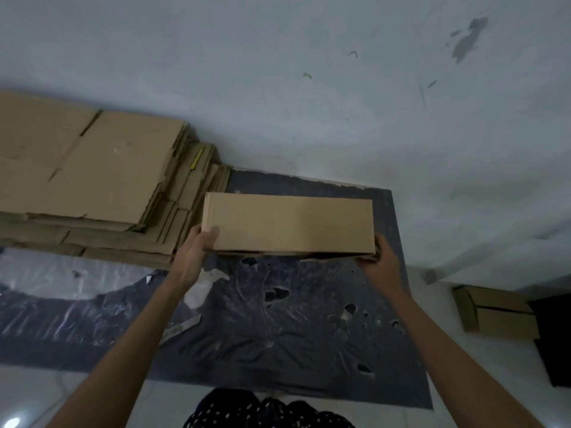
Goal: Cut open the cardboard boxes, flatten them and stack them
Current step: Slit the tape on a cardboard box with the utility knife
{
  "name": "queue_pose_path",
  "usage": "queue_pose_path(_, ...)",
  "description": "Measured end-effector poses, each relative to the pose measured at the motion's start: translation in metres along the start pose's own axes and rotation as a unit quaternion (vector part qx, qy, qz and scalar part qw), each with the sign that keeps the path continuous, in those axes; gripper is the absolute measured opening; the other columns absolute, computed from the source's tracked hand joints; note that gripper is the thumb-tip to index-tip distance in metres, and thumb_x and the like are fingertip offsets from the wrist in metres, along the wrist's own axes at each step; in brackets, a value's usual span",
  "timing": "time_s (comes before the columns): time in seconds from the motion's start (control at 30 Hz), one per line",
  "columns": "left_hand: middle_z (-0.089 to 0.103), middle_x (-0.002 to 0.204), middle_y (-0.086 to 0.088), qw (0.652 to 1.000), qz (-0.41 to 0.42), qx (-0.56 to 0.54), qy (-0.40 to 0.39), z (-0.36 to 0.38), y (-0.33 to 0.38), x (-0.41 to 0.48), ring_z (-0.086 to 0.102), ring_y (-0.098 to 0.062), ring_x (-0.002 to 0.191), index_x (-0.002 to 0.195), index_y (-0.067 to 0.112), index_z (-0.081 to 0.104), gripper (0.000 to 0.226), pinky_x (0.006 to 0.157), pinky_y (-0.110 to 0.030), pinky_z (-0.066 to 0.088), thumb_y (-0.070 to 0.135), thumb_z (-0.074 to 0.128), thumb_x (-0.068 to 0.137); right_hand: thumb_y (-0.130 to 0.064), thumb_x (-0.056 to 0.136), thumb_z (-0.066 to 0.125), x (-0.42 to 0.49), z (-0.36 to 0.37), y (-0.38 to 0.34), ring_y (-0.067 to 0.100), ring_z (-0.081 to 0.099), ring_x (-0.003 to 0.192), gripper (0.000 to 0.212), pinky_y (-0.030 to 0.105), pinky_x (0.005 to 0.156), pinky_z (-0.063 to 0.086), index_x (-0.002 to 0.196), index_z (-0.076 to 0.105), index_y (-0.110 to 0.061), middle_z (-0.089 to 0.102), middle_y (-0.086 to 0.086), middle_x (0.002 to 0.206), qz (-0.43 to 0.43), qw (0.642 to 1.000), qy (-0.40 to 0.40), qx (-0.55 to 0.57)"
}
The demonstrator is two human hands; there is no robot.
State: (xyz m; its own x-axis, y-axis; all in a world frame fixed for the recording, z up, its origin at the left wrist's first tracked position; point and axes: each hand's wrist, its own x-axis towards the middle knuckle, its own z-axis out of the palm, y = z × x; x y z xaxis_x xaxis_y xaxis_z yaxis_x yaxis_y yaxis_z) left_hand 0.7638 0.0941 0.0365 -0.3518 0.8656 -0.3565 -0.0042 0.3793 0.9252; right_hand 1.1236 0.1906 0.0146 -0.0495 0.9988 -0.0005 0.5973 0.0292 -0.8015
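Tan box (289,223), dark sheet (309,329) w/ holes, yellow strip (196,158), dotted black fabric (262,410).

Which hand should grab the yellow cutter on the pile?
Probably the left hand: it grips the box at the end beside the pile where the yellow cutter lies; the right hand is farther.

Open dark mat (309,350) mid-floor; cardboard stack (92,168) hard against its left, small box (500,316) well off right.
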Motion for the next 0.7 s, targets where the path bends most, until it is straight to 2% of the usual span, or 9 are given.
queue_pose_path(0.07, 0.059, 0.097, -0.002, 0.998, 0.001, 0.069, -0.011, -0.004, -0.001, -0.015, 0.055, -0.02, 0.083, 0.119, 0.026, 0.049, 0.088, 0.07, -0.037, 0.047, 0.088, 0.053, 0.055, -0.006, 0.077, 0.072, -0.014, -0.012, 0.006, 0.023, 0.059, 0.097, 0.049, 0.025, 0.072, 0.043, 0.121, 0.053, 0.0, 0.061, 0.01, 0.107, 0.008, 0.998, -0.059, 0.015)
queue_pose_path(0.17, 0.054, 0.114, 0.004, 0.996, 0.003, 0.086, -0.029, -0.007, -0.013, -0.04, 0.054, -0.019, 0.103, 0.133, 0.025, 0.04, 0.083, 0.088, -0.039, 0.05, 0.063, 0.068, 0.064, -0.019, 0.065, 0.06, -0.038, -0.03, 0.012, 0.024, 0.056, 0.101, 0.059, 0.022, 0.071, 0.05, 0.121, 0.05, -0.003, 0.058, 0.012, 0.113, 0.101, 0.973, -0.154, 0.139)
queue_pose_path(0.27, 0.056, 0.113, 0.004, 0.992, -0.018, 0.106, -0.067, -0.017, -0.047, -0.063, 0.056, -0.023, 0.107, 0.136, 0.019, 0.036, 0.076, 0.087, -0.038, 0.051, 0.023, 0.081, 0.075, -0.039, 0.081, 0.057, -0.067, -0.027, 0.002, 0.025, 0.056, 0.082, 0.037, 0.029, 0.06, 0.049, 0.103, 0.06, -0.01, 0.06, 0.007, 0.091, 0.253, 0.917, -0.155, 0.268)
queue_pose_path(0.3, 0.057, 0.116, 0.0, 0.987, -0.026, 0.142, -0.07, -0.018, -0.063, -0.07, 0.056, -0.026, 0.11, 0.138, 0.018, 0.034, 0.082, 0.089, -0.041, 0.051, 0.016, 0.083, 0.072, -0.048, 0.092, 0.049, -0.077, -0.022, 0.0, 0.026, 0.057, 0.085, 0.039, 0.03, 0.061, 0.048, 0.107, 0.061, -0.014, 0.061, 0.006, 0.096, 0.282, 0.92, -0.15, 0.229)
queue_pose_path(0.37, 0.055, 0.127, -0.01, 0.972, -0.027, 0.223, -0.066, -0.015, -0.089, -0.083, 0.053, -0.032, 0.116, 0.141, 0.015, 0.029, 0.09, 0.094, -0.046, 0.047, 0.008, 0.081, 0.068, -0.05, 0.1, 0.038, -0.09, -0.006, -0.003, 0.029, 0.055, 0.113, 0.049, 0.033, 0.076, 0.05, 0.135, 0.048, -0.017, 0.054, 0.003, 0.125, 0.28, 0.942, -0.171, 0.075)
queue_pose_path(0.47, 0.055, 0.127, -0.016, 0.956, -0.005, 0.286, -0.063, -0.011, -0.117, -0.094, 0.052, -0.037, 0.116, 0.147, 0.011, 0.022, 0.086, 0.09, -0.042, 0.044, -0.001, 0.07, 0.076, -0.038, 0.091, 0.062, -0.106, 0.026, 0.0, 0.031, 0.043, 0.131, 0.072, 0.043, 0.104, 0.041, 0.149, 0.026, -0.013, 0.039, 0.008, 0.148, 0.271, 0.945, -0.165, -0.078)
queue_pose_path(0.53, 0.057, 0.124, -0.018, 0.935, 0.033, 0.346, -0.062, -0.016, -0.133, -0.098, 0.055, -0.038, 0.11, 0.149, 0.014, 0.021, 0.08, 0.085, -0.039, 0.046, 0.001, 0.063, 0.082, -0.032, 0.093, 0.059, -0.115, 0.041, -0.003, 0.034, 0.028, 0.141, 0.083, 0.049, 0.114, 0.028, 0.154, 0.006, -0.016, 0.019, 0.012, 0.158, 0.249, 0.948, -0.14, -0.143)
queue_pose_path(0.6, 0.05, 0.135, -0.015, 0.878, 0.047, 0.476, -0.013, -0.031, -0.148, -0.097, 0.05, -0.035, 0.119, 0.146, 0.017, 0.03, 0.069, 0.096, -0.044, 0.045, 0.01, 0.062, 0.085, -0.021, 0.096, 0.053, -0.119, 0.049, -0.01, 0.036, 0.01, 0.146, 0.079, 0.052, 0.116, 0.019, 0.154, 0.0, -0.021, 0.002, 0.012, 0.161, 0.159, 0.949, -0.117, -0.247)
queue_pose_path(0.7, 0.037, 0.145, -0.011, 0.821, -0.018, 0.57, 0.023, -0.059, -0.162, -0.096, 0.037, -0.033, 0.131, 0.142, 0.016, 0.035, 0.058, 0.107, -0.046, 0.035, 0.015, 0.057, 0.089, 0.0, 0.089, 0.043, -0.116, 0.056, -0.016, 0.032, 0.004, 0.147, 0.074, 0.047, 0.118, 0.018, 0.153, 0.015, -0.024, 0.005, 0.01, 0.161, 0.013, 0.942, -0.155, -0.297)
